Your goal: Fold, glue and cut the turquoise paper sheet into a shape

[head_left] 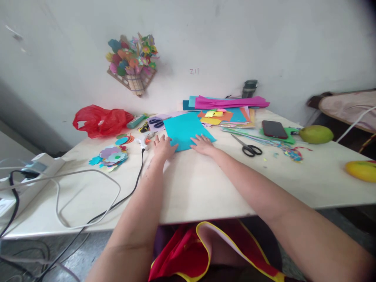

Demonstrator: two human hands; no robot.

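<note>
A sheet of bright blue paper [189, 131] lies on the pale table in front of me. My left hand [163, 148] rests at its near left corner, fingers spread. On the near right part of the sheet my right hand [203, 145] lies with its fingers stretched out. Neither hand grips anything. Just left of my left hand is a white hot glue gun [143, 142] with a black cord. Black-handled scissors [248, 148] lie partly opened to the right of my right hand.
Paper flower cutouts [113, 156], a red plastic bag [101, 120] and a white power strip [32, 186] with looping cables occupy the left side. Stacked coloured papers [232, 103] lie at the back. Rightward are a phone [274, 129], a green mango [316, 134] and a yellow one [361, 170].
</note>
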